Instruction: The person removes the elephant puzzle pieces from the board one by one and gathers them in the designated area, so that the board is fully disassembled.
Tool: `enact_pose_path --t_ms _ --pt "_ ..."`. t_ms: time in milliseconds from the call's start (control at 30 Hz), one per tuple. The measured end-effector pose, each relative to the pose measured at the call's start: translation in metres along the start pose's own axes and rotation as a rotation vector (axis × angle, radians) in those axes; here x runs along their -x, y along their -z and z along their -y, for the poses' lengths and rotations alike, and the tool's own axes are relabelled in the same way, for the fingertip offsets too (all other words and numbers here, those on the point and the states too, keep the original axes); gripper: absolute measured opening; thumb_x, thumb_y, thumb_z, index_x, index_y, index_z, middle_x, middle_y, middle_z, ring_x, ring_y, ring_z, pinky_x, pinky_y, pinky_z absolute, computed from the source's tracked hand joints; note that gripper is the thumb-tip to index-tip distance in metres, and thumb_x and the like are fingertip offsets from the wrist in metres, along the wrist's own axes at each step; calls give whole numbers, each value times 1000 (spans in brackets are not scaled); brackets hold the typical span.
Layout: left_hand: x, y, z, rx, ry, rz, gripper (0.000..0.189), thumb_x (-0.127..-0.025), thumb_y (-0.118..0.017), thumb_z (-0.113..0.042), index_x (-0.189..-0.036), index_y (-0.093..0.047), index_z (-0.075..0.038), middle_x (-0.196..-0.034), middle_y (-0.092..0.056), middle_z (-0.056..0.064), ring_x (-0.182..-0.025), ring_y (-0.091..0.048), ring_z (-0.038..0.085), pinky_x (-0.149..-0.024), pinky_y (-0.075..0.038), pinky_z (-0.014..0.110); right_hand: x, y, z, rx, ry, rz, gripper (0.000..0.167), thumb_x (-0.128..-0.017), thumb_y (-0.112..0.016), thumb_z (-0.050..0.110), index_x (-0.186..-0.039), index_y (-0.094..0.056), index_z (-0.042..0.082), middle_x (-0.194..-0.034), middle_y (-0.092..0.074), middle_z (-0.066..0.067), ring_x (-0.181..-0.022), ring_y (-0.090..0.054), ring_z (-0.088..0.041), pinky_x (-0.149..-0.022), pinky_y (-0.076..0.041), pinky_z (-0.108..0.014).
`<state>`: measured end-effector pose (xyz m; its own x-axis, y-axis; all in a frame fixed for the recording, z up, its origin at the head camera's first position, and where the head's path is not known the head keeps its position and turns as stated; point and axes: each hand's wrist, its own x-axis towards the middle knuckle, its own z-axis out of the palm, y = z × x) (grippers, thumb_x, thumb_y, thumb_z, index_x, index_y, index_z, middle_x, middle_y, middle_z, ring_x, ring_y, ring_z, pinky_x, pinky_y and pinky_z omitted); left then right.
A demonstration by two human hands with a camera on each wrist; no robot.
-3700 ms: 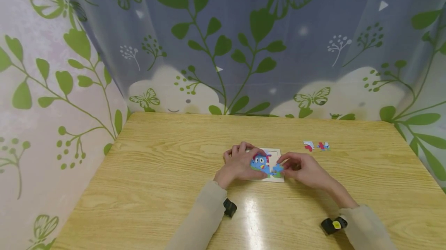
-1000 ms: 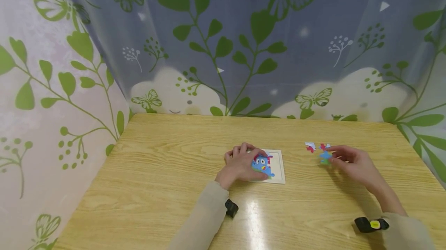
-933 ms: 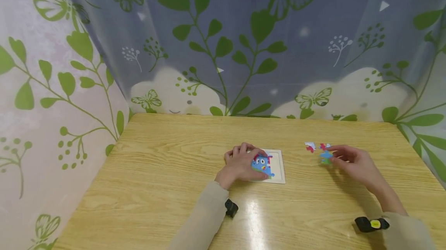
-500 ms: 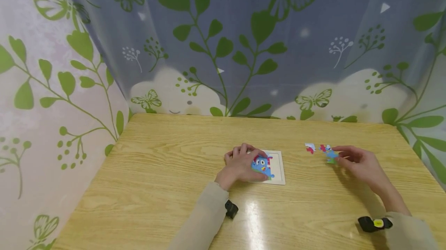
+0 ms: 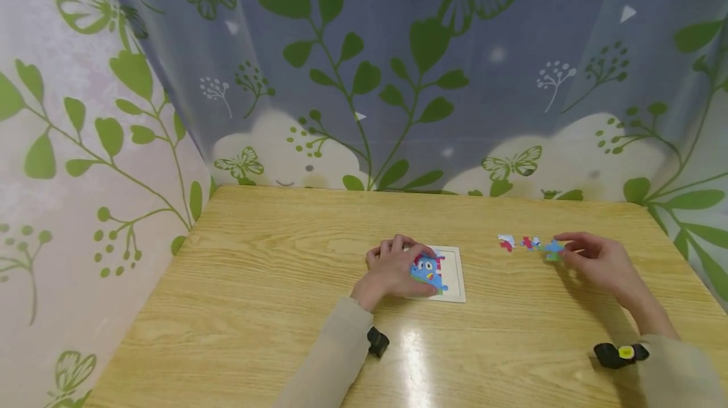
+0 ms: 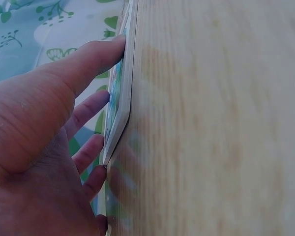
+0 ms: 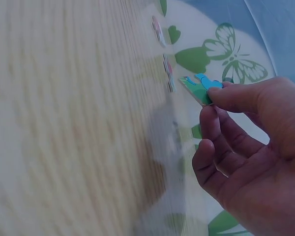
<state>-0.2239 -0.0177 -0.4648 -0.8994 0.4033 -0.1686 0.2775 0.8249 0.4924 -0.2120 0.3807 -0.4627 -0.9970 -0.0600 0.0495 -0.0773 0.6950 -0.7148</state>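
Observation:
My left hand rests over the left part of a white puzzle board. Its thumb and spread fingers touch the board and the assembled puzzle pieces, which show a blue cartoon face. Bare board shows along the right side. In the left wrist view, the thumb lies on the board and the fingertips meet its edge. My right hand pinches a blue and green puzzle piece between thumb and fingers. It holds the piece tilted, just right of two loose pieces.
A white and red puzzle piece and a red, white and blue puzzle piece lie on the wooden table. A leaf-patterned curtain hangs behind the table's back edge.
My right hand has carried the blue and green puzzle piece from the board to the right, past the two loose pieces. My left hand has stayed on the board.

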Motion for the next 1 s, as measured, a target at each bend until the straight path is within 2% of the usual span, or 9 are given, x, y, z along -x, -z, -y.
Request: enact_pose_path --t_ms 100,300,467,700,833,1000 --pt "0 0 0 -3 1 -3 57 -81 -78 -55 -133 -57 -45 -150 -38 -2 -133 -35 29 -105 -25 59 -4 3 -1 16 -1 10 39 -103 -62 25 -133 -62 0 -97 -65 16 -78 -66 -2 -61 -51 -27" --pt "0 -1 1 -3 1 -6 57 -81 -78 -56 -133 -57 -45 -151 -38 -3 -133 -34 29 -105 -24 59 -15 5 -10 40 -7 16 38 -103 -63 23 -132 -63 -1 -100 -70 3 -77 -63 3 -60 -50 -26" --pt "0 -1 1 -7 1 0 57 -81 -78 -55 -134 -57 -45 -151 -38 -2 -134 -34 29 -106 -24 59 -24 8 -20 39 -17 33 40 -102 -64 24 -132 -61 -3 -99 -68 10 -78 -61 5 -58 -51 -27" --pt "-1 -2 1 -15 2 -1 58 -81 -78 -57 -134 -56 -45 -151 -38 -2 -134 -34 29 -105 -24 59 -31 10 -21 52 -62 50 42 -104 -60 24 -134 -59 -5 -113 -70 -20 -77 -61 4 -59 -51 -28" --pt "-1 -1 1 -10 1 -3 57 -81 -78 -56 -133 -57 -45 -151 -38 -2 -134 -34 29 -105 -24 59 -34 11 -21 48 -67 45 43 -104 -59 23 -134 -59 -6 -112 -70 -18 -77 -60 6 -60 -51 -27" --pt "-1 -1 1 -7 1 -3 57 -81 -78 -56 -133 -57 -45 -150 -38 -2 -134 -34 29 -105 -25 59 -33 11 -25 38 -74 31 44 -103 -60 24 -135 -58 -7 -104 -70 -2 -77 -60 6 -61 -52 -27"
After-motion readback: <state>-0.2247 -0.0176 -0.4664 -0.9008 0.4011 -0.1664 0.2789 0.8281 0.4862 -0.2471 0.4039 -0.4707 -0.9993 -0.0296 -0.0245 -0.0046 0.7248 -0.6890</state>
